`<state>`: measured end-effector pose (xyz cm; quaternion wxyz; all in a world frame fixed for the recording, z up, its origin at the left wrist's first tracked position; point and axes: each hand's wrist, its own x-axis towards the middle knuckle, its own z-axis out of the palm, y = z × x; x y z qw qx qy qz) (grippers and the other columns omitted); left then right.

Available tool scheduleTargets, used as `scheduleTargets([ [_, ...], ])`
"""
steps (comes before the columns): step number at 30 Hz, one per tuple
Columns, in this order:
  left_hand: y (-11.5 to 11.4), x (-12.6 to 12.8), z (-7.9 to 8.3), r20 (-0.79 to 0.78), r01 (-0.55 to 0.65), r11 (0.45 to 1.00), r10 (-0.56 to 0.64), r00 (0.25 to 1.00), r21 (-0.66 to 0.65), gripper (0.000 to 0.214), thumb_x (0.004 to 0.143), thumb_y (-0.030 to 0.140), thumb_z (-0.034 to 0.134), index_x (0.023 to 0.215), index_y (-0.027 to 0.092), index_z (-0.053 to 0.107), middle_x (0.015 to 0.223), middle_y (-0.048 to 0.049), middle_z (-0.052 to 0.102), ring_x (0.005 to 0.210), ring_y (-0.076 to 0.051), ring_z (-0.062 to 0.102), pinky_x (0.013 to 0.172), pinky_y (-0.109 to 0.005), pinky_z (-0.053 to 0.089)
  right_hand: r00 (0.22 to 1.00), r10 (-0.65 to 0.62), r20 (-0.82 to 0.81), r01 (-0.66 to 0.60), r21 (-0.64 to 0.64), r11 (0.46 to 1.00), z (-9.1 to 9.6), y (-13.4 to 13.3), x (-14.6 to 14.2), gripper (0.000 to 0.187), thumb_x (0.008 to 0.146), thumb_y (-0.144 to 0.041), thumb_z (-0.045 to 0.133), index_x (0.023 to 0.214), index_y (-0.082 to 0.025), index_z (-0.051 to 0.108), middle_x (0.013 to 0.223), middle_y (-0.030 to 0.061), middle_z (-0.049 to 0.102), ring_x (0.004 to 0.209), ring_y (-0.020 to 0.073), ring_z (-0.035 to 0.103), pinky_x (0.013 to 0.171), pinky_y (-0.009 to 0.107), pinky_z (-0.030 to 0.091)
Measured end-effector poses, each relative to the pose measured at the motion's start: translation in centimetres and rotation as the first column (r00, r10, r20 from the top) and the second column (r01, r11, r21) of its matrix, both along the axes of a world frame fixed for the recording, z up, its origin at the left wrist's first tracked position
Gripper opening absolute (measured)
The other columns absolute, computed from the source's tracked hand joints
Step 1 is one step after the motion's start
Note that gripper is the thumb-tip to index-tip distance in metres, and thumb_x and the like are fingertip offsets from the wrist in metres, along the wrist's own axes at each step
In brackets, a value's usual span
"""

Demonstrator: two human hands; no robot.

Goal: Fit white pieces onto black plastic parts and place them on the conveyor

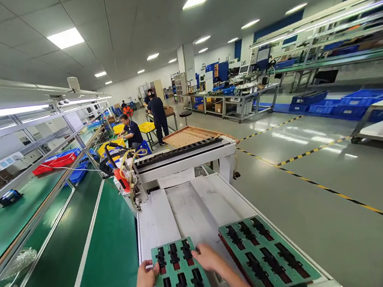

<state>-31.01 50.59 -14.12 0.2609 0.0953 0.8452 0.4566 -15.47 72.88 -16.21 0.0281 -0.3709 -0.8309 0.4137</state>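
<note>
Below me lies a green fixture plate (172, 274) with two rows of black plastic parts (173, 254) seated in its cut-outs. My left hand (146, 277) grips the plate's left edge, thumb on top. On the opposite edge, near the top right black part, my right hand (207, 258) is closed with thumb and fingers against the plate. A second green fixture plate (259, 244), filled with similar black parts, sits to the right on the white machine bed (186, 206). Neither hand touches that one.
Across the bed stands a white machine gantry (187, 163), with a red-and-black tool head (121, 179) at its left. A green conveyor belt (103, 251) runs along the left. Beyond are a wooden tray (190, 135), a seated person (133, 132) and standing co-workers. Yellow-black tape (326, 187) marks the right floor.
</note>
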Motion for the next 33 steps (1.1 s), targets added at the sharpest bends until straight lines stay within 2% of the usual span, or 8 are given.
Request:
scheduleTargets([
  [2,-0.2,0.2,0.5,-0.128,0.029,0.999,-0.026,0.991,0.019,0.083,0.06,0.072,0.07,0.115,0.01,0.061,0.118,-0.0282,0.071,0.107,-0.041,0.071,0.092,-0.049,0.058,1.0,-0.016,-0.024,0.02,0.168,0.986,2.0,-0.9,-2.4,0.044,0.1,-0.023,0.052,0.14,-0.01,0.063,0.146,0.0262,0.055,0.142,0.0438,0.044,0.113,0.06,0.038],
  [5,-0.3,0.8,2.1,-0.358,0.282,0.958,-0.28,0.891,-0.047,0.087,0.074,0.066,0.061,0.142,0.012,0.057,0.156,-0.022,0.049,0.148,-0.037,0.044,0.126,-0.045,0.033,0.997,0.047,-0.057,-0.027,0.299,0.954,3.7,-3.3,-6.4,0.063,0.105,-0.037,0.045,0.165,-0.02,0.032,0.171,0.0146,0.017,0.158,0.0369,0.008,0.126,0.064,0.005],
  [8,0.1,1.8,5.0,-0.219,0.538,0.696,-0.686,0.693,-0.476,0.091,0.074,0.041,0.064,0.158,0.012,0.044,0.169,-0.014,0.028,0.159,-0.034,0.017,0.13,-0.051,0.019,0.995,0.102,0.01,-0.101,0.289,0.952,3.5,-4.9,-9.2,0.066,0.102,-0.034,0.051,0.163,-0.018,0.034,0.168,0.0207,0.02,0.157,0.0418,0.012,0.121,0.074,0.0],
  [11,1.0,3.0,7.7,0.017,0.558,0.462,-0.76,0.65,-0.689,0.109,0.061,0.022,0.064,0.164,0.019,0.029,0.172,-0.0037,0.013,0.16,-0.03,0.002,0.129,-0.059,0.01,0.993,0.103,0.065,-0.118,0.288,0.95,2.9,-5.0,-10.0,0.065,0.1,-0.024,0.051,0.162,-0.012,0.035,0.165,0.0279,0.022,0.154,0.0472,0.014,0.115,0.082,0.001],
  [18,2.3,4.4,9.0,-0.042,0.469,0.415,-0.782,0.621,-0.78,0.093,0.065,0.012,0.065,0.156,0.022,0.047,0.17,-0.0104,0.023,0.156,-0.035,0.026,0.124,-0.07,-0.006,0.984,0.143,-0.102,-0.098,0.356,0.929,4.6,-6.1,-6.2,0.062,0.107,-0.039,0.044,0.165,-0.018,0.031,0.171,0.0168,0.009,0.159,0.0341,-0.001,0.124,0.068,-0.006],
  [26,1.3,2.9,7.9,-0.131,0.523,0.506,-0.793,0.595,-0.686,0.066,0.085,0.01,0.061,0.149,0.025,0.053,0.17,-0.0131,0.025,0.153,-0.035,0.035,0.12,-0.076,-0.001,0.989,-0.05,-0.137,0.087,0.279,0.956,3.7,-10.5,-1.4,0.068,0.108,-0.041,0.043,0.167,-0.014,0.021,0.17,0.0233,0.002,0.157,0.0417,-0.007,0.114,0.078,-0.017],
  [30,0.4,2.2,7.4,-0.226,0.524,0.66,-0.712,0.665,-0.538,0.061,0.082,0.012,0.065,0.143,0.022,0.059,0.164,-0.0151,0.038,0.149,-0.036,0.041,0.122,-0.073,0.005,0.981,0.017,-0.193,0.035,0.259,0.965,4.3,-10.1,-1.3,0.066,0.108,-0.041,0.046,0.164,-0.012,0.028,0.17,0.0243,0.011,0.157,0.0413,0.0,0.119,0.076,-0.003],
  [33,-2.4,3.7,6.8,-0.369,0.45,0.821,-0.564,0.739,-0.351,0.057,0.086,0.03,0.064,0.141,0.019,0.058,0.164,-0.0124,0.041,0.155,-0.03,0.032,0.129,-0.057,0.009,0.965,0.075,-0.252,-0.001,0.281,0.96,4.7,-6.9,2.0,0.059,0.107,-0.046,0.05,0.159,-0.021,0.041,0.17,0.0128,0.025,0.156,0.029,0.018,0.128,0.051,0.02],
])
